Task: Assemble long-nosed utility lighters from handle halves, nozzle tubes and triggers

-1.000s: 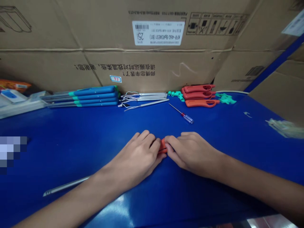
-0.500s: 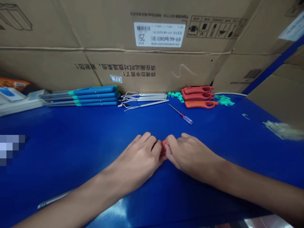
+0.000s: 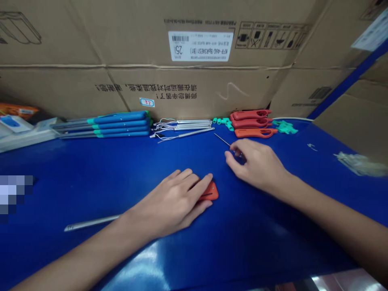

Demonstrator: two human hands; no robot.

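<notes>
My left hand point(image 3: 169, 202) lies palm down on the blue table, with an orange-red plastic handle point(image 3: 210, 192) held between its fingers and thumb. My right hand point(image 3: 257, 161) is above the table farther back, its fingertips closed around a small screwdriver point(image 3: 222, 139). Only the screwdriver's thin steel shaft shows, and the fingers hide its handle. A loose metal rod point(image 3: 91, 223) lies on the table, passing under my left forearm.
Along the blue table point(image 3: 266, 234) stand cardboard boxes point(image 3: 197, 81). In front of them lie blue-and-teal handled tools point(image 3: 121, 122), metal rods with thin wires point(image 3: 182, 126), red handles point(image 3: 251, 122), green pieces point(image 3: 223, 121) and a teal piece point(image 3: 285, 127).
My right hand has left the orange-red handle and moved back and right to the screwdriver. The handle now shows more fully beside my left hand, which stays on it.
</notes>
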